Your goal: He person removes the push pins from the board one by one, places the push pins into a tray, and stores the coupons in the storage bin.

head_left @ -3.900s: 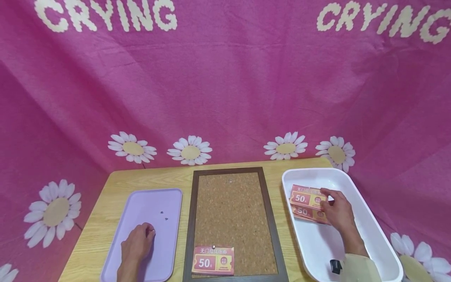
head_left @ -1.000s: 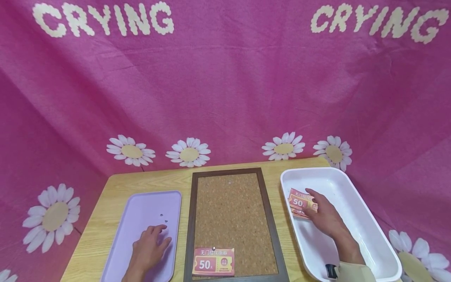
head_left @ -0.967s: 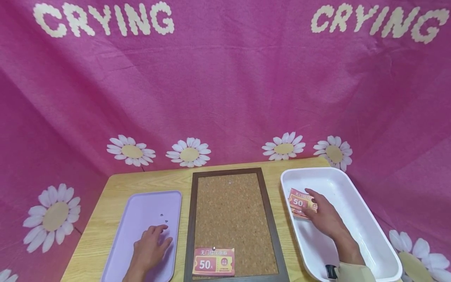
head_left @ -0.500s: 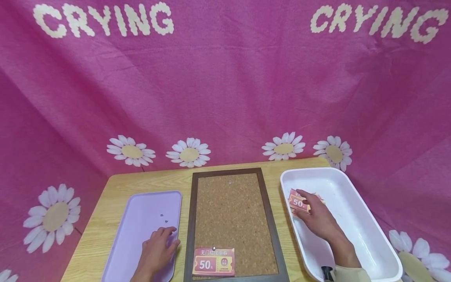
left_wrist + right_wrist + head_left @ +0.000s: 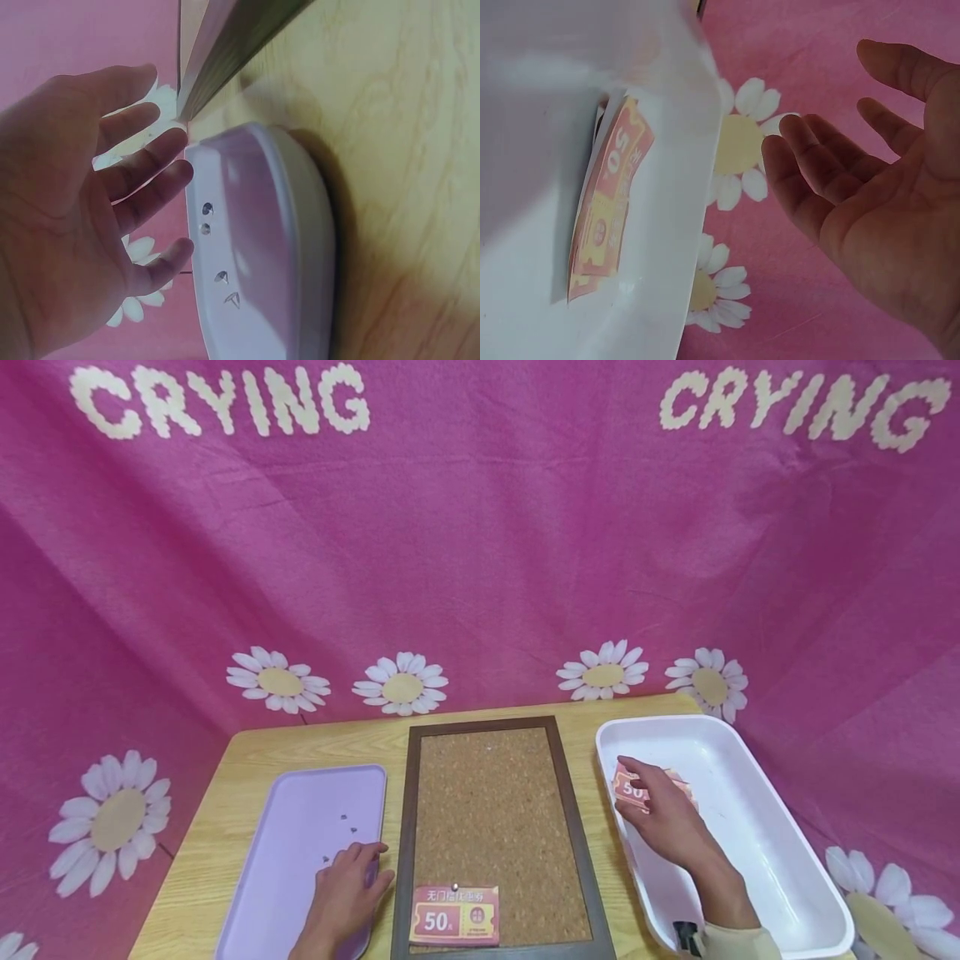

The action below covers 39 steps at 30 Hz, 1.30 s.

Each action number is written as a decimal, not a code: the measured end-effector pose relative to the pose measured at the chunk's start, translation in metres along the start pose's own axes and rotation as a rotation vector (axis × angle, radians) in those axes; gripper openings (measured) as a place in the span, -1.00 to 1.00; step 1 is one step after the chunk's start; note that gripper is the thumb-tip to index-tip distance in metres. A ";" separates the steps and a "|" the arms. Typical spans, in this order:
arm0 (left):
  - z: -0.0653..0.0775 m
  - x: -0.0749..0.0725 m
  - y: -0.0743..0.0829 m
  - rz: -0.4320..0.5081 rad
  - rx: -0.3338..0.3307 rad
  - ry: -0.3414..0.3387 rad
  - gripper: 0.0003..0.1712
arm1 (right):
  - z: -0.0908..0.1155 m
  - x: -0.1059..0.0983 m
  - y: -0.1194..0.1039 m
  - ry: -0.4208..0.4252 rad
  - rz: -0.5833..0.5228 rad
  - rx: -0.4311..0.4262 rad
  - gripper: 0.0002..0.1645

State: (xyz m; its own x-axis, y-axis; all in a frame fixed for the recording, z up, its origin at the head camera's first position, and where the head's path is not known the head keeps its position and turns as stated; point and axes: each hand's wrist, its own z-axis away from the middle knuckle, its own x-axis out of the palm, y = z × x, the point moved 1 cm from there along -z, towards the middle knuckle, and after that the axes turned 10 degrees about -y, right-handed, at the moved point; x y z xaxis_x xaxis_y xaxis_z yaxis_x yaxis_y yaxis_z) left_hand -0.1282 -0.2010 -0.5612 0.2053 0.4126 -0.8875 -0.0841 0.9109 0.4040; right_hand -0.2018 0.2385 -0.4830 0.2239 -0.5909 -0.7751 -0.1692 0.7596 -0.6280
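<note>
My left hand [image 5: 347, 893] hovers over the right edge of a light purple tray [image 5: 258, 860], fingers spread and holding nothing. Several metal thumbtacks [image 5: 222, 277] lie on that tray, apart from the hand. A red and yellow coupon marked 50 [image 5: 442, 920] is fixed near the bottom left of the framed cork board [image 5: 495, 827] by a tack [image 5: 454, 887] at its top edge. On the right, my right hand [image 5: 667, 818] is held above a stack of similar coupons [image 5: 607, 195] in a white bin [image 5: 525, 300]. Its fingers are loosely bent, with nothing between them; it partly covers the coupons in the head view.
The wooden table [image 5: 300, 743] carries the tray, board and bin side by side, with narrow strips of wood between them. The board's dark raised frame [image 5: 577, 835] stands between the hands. A pink curtain [image 5: 480, 568] with daisies hangs close behind the table.
My left hand has spread its fingers and moved right toward the board, uncovering another tack. My right hand has left the top coupon's right edge and shifted left over the stack.
</note>
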 end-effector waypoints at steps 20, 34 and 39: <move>-0.006 0.008 0.020 0.021 -0.038 -0.133 -0.61 | 0.005 0.023 -0.025 -0.063 -0.002 -0.013 -0.22; -0.011 0.012 0.029 0.011 -0.011 -0.145 -0.56 | 0.001 0.045 -0.042 -0.164 -0.118 0.017 -0.24; -0.012 0.014 0.031 0.007 -0.026 -0.165 -0.56 | 0.000 0.056 -0.044 -0.191 -0.148 0.041 -0.23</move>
State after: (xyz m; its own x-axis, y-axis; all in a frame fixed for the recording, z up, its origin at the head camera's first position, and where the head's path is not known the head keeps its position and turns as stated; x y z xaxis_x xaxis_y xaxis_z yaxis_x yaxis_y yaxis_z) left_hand -0.1399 -0.1665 -0.5638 0.3618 0.4140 -0.8353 -0.1112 0.9087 0.4023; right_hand -0.1814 0.1717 -0.4985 0.4212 -0.6379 -0.6448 -0.0822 0.6811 -0.7275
